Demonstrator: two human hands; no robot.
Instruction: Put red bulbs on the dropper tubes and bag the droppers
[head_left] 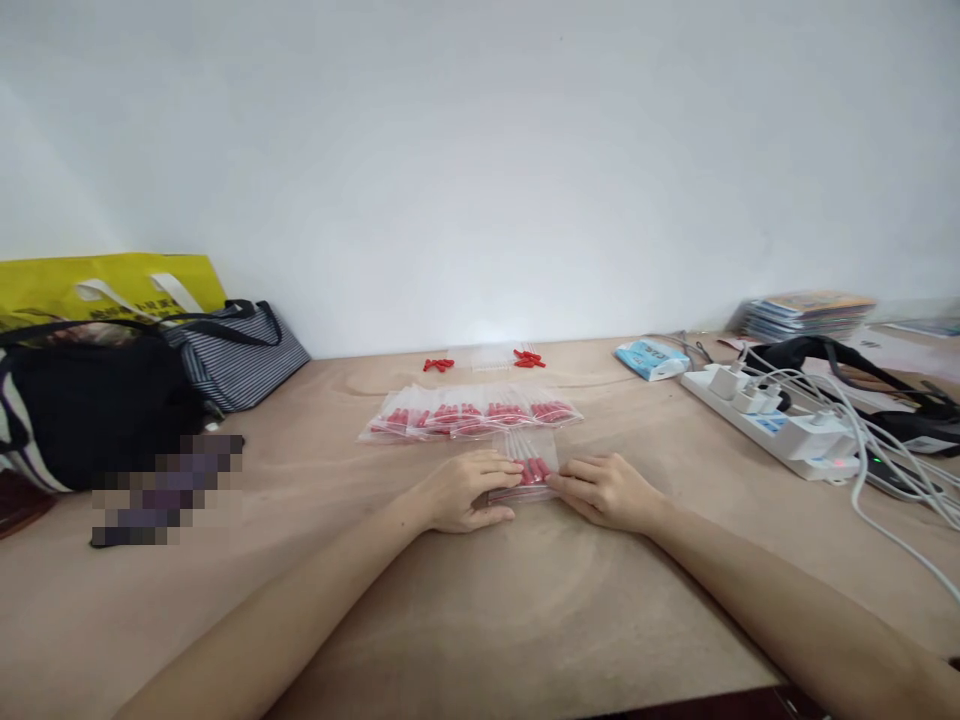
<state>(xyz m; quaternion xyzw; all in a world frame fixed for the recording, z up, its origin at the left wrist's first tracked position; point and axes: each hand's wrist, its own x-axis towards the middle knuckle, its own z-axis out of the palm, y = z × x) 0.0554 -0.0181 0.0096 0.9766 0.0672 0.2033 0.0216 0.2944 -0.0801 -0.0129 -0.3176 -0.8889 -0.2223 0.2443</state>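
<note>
A clear plastic bag [531,446] with several red pieces inside lies flat on the wooden table [480,610], its near edge toward me. My left hand [472,491] rests on the bag's left side, thumb and fingers around that edge. On the right side, the closed fingers of my right hand [604,491] press on the near right corner. Just beyond lies a row of overlapping filled bags [465,412] with red pieces. Farther back are two small loose piles, a left red pile [439,365] and a right red pile [529,359], with flat clear bags [487,358] between them.
A power strip [765,420] with chargers and white cables is at the right, near a blue packet [652,359] and stacked booklets [806,315]. At the left stand a black bag [97,405], a striped bag [244,355] and a yellow bag [142,280]; a blurred dark item lies before them.
</note>
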